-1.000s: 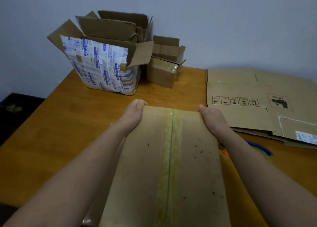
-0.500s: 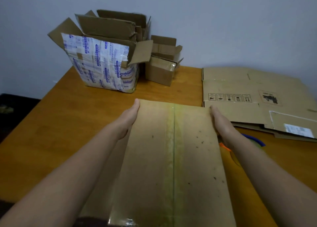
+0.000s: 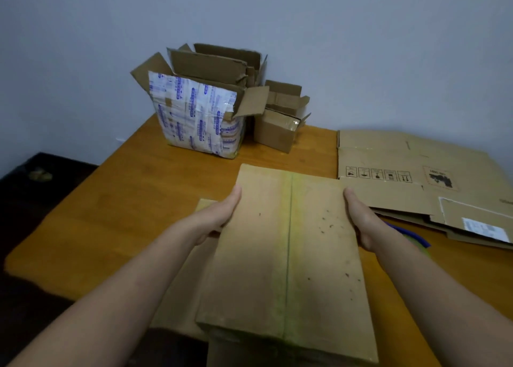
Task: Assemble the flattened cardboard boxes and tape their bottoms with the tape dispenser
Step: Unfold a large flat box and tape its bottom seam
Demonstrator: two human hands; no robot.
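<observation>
Left hand and right hand clasp opposite sides of the brown cardboard box, taped bottom seam upward, over the orange wooden tabletop. Taping seems done; next, turn it upright and set it aside.

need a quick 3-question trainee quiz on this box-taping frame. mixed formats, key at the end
1. True or false: the left hand and right hand hold the brown cardboard box with a taped centre seam, one on each side.
2. Where does the stack of flattened brown cardboard lie? A) on the right of the orange-brown wooden table B) on the floor C) on a shelf
3. Fill in: the small open brown cardboard box stands to the ___ of the open box wrapped in white tape with blue print.

Key: 1 true; 2 A; 3 right.
</observation>
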